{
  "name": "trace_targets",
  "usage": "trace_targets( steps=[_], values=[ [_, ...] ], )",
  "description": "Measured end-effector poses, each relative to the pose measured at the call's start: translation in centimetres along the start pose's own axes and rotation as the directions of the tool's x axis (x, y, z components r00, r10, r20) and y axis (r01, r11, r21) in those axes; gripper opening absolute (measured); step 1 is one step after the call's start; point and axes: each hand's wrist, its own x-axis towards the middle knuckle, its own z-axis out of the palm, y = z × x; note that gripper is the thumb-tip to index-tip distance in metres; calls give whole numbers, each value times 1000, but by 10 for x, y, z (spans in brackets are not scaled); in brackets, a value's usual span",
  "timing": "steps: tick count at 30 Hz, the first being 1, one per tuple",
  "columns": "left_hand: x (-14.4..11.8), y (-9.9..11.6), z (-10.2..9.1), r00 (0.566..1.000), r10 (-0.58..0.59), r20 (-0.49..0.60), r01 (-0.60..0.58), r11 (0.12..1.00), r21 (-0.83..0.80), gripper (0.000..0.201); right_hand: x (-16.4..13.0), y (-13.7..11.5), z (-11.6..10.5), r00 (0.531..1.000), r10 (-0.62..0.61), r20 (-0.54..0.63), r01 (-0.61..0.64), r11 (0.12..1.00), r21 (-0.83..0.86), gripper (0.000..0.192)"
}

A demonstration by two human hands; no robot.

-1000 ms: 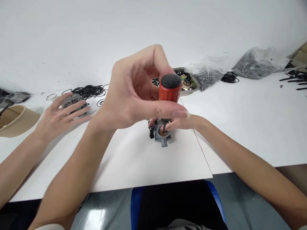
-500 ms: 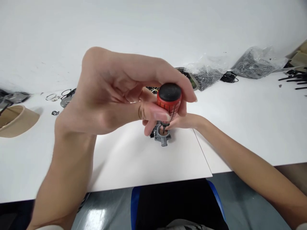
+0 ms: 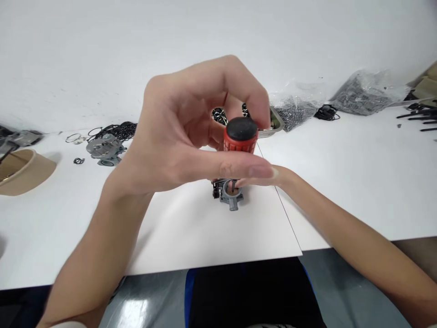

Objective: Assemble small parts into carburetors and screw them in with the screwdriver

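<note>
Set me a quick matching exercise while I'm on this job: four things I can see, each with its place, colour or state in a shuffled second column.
1. Screwdriver handle
2. Central grey metal part
3. Beige container
4. Left hand

A. Open-topped, at the picture's left edge
B. Curled, thumb across the front
C. Red with a black end
D. Screwdriver shaft at its round opening

Pairs: 1-C, 2-D, 3-A, 4-B

No text, label, brand, number or sign can be read on any of the things shown.
</note>
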Motion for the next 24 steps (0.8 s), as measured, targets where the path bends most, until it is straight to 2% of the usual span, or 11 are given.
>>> trace_targets(
  steps=[2,6,9,12,16,20,24],
  values=[
    [0,-3,1,1000,-17,-26,17,1000,9,28,1,-1,0,1000,4,-4,-4,1000,8,34],
    [-1,-7,3,995,57,-78,-62,996,-63,29,1,-1,0,1000,-5,24,4,999,42,34],
    [-3,-5,1,994,60,-93,-70,991,-110,28,2,2,0,999,-12,32,11,999,51,37],
    [-4,4,-4,999,33,2,-33,988,-151,27,2,5,-1,999,-31,27,29,997,69,38],
    [2,22,-8,979,-108,173,127,986,-104,42,0,1,-1,999,-23,34,21,998,53,37],
    [6,34,-6,968,-165,186,180,981,-65,56,-2,-4,-1,999,-19,44,19,1000,2,37],
    [-1,32,-4,981,-133,142,133,991,7,52,-1,-4,-2,999,-18,50,18,1000,0,35]
  ],
)
